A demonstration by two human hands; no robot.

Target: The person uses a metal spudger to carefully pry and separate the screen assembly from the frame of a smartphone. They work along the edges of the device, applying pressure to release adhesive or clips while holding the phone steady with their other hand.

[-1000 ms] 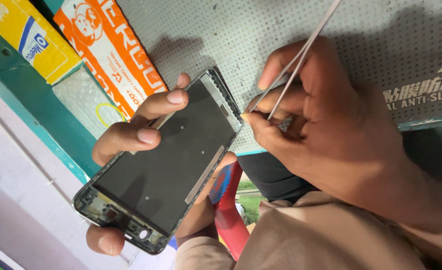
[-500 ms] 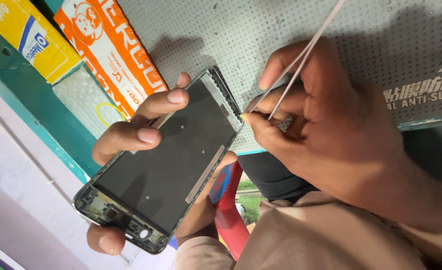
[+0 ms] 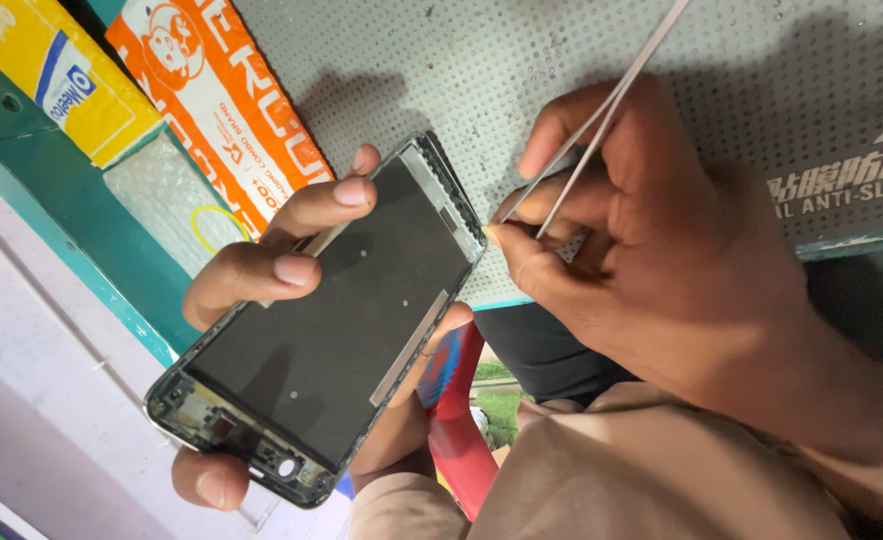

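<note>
My surface (image 3: 82,250) was teal, and a grey perforated mat (image 3: 442,70) covered most of it. An orange packet (image 3: 217,105) lay partly on the mat, a yellow box (image 3: 47,75) just beside it, and a piece of bubble wrap (image 3: 162,190) under the packet's edge.

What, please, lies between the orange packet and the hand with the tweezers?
In the head view, the phone frame lies between the orange packet and the right hand holding the tweezers.

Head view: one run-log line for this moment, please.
left hand: holds phone frame | right hand: grips tweezers, tips at frame's top edge | under: grey perforated mat
</note>
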